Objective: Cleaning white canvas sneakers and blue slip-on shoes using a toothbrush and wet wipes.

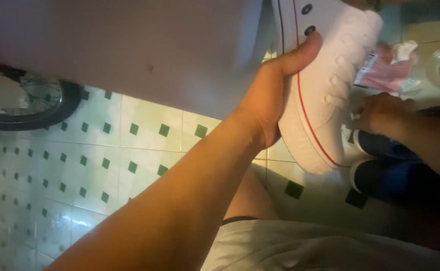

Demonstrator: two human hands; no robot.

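Gripped a white sneaker (325, 85) with the left hand (272, 95), thumb pressed by its eyelets, sole edge against the palm. Rested the right hand (380, 114) just right of the sneaker, touching its laces; grip there hard to tell. Beyond the sneaker: a pink packet (388, 73), contents unclear. Below the sneaker: green-dotted tile floor (104, 165), dark blue shoes (391, 170).

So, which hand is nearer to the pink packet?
Right. The right hand lies just below the pink packet, apart from it; the left hand grips the white shoe, farther away.
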